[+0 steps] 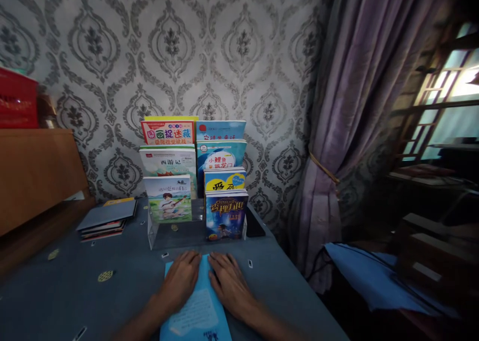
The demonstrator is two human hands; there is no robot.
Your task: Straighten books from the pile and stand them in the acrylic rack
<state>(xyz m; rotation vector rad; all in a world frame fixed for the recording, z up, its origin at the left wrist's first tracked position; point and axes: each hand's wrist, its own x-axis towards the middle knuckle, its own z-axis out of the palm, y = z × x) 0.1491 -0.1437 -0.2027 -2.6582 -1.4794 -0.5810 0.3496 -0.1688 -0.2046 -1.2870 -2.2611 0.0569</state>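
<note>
The blue book [200,303] lies partly under the left hand [183,273] and right hand [228,277] (both flattened, gripping nothing).

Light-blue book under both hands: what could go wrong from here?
1. The left hand and right hand rest on the light-blue book just in front of the clear rack; a forward push might bump it and unsettle its upright books.
2. The flat black object lies near the tablecloth's right edge; a nudge could send it off.
</note>
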